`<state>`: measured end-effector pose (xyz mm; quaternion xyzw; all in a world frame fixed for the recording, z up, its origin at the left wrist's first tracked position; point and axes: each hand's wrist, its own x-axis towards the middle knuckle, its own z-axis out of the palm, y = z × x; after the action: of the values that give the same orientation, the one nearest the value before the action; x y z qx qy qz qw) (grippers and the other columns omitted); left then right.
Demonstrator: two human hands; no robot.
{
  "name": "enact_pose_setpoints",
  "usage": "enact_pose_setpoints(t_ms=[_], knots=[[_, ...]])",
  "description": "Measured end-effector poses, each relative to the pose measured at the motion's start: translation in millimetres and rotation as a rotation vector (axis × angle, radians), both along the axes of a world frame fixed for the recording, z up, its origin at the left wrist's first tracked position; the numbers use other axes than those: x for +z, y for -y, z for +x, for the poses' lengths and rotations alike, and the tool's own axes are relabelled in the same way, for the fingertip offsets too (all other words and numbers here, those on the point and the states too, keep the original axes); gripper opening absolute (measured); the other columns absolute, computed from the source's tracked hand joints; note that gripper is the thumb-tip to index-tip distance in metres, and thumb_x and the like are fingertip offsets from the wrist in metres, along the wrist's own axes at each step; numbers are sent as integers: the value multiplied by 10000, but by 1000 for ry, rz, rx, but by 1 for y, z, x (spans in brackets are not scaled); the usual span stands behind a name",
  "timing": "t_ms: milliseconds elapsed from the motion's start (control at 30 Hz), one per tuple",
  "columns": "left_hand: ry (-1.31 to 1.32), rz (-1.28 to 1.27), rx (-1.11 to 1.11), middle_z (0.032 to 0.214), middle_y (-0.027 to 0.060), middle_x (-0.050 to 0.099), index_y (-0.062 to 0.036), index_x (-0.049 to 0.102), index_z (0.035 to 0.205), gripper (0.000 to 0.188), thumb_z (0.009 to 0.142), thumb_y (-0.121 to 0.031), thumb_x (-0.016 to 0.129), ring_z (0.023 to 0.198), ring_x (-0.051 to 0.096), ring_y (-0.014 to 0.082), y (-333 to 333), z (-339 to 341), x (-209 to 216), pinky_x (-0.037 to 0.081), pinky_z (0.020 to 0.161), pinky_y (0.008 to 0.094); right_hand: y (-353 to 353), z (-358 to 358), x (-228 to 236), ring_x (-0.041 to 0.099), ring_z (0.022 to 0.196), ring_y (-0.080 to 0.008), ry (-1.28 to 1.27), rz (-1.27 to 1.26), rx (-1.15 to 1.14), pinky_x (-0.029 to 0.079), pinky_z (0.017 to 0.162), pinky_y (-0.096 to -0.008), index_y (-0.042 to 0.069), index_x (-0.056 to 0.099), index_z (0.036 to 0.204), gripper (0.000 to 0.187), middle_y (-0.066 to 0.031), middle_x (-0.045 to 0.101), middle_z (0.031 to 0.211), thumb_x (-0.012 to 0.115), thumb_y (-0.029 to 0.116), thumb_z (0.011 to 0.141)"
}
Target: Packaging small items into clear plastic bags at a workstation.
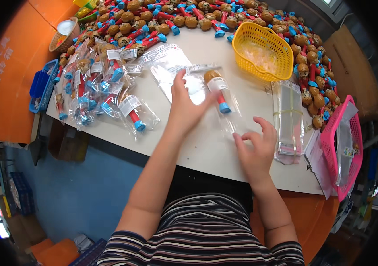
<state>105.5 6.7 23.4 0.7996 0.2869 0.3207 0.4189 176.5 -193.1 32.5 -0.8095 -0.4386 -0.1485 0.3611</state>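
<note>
A toy stick with a brown round head, red shaft and blue end point(224, 107) lies in a clear plastic bag with a white label point(217, 83), on the table before me. My left hand point(188, 106) is open beside it, its thumb blurred and reaching over the bag; whether it touches is unclear. Near the bag's lower end, my right hand point(258, 150) has its fingers bent and apart, with nothing visible in them. A sheet of white labels point(164, 66) lies behind my left hand. Several bagged toys point(129, 106) are heaped to the left.
Many unbagged toys point(180, 20) line the table's far and right edges. A yellow basket point(259, 73) holds clear plastic pieces. Banded clear bags point(288, 122) lie to the right, beside a pink basket point(352, 133). At left stand a blue basket point(42, 88) and an orange box point(11, 71).
</note>
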Motion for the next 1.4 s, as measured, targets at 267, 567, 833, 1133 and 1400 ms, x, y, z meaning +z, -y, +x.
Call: enact_pose_setpoints(t_ms=[267,567,833,1133,1400], knots=[[-174,-393,152,1190,375,544,113,74,1418,1170,686,-406,825,1053,625,412,-50,73,-3,515,900,374,-19,-12,-6,479,1187,-371,-67,36,19,400,997,-442,33,697,916,163,-170,538,1268,751,67,765],[-226,-402,158,954,294,646,128,201,1267,917,664,-233,790,877,680,378,-36,104,17,560,780,386,-55,0,-25,324,1358,-468,50,-265,-245,304,1086,-537,-13,687,1056,312,-239,424,1435,709,199,828],[91,-630,135,963,204,625,70,141,1320,980,668,-225,811,797,658,250,-21,66,18,561,712,330,-47,11,-22,203,1418,-486,-175,-42,-22,190,1104,-617,23,691,1097,365,-228,335,1511,736,219,792],[654,-1168,-247,1159,202,578,-8,306,1330,632,851,-106,705,1045,632,276,-21,34,6,566,844,382,-48,2,-24,25,1452,-506,-191,19,175,49,1074,-718,69,691,1124,331,-205,174,1590,676,261,855],[935,-1369,-604,1334,271,512,7,388,1393,564,949,-319,509,1212,543,404,-12,19,-12,471,1003,533,-53,-13,-10,-52,1462,-482,-35,-44,156,7,1126,-633,41,663,1157,291,-246,107,1596,631,197,914]])
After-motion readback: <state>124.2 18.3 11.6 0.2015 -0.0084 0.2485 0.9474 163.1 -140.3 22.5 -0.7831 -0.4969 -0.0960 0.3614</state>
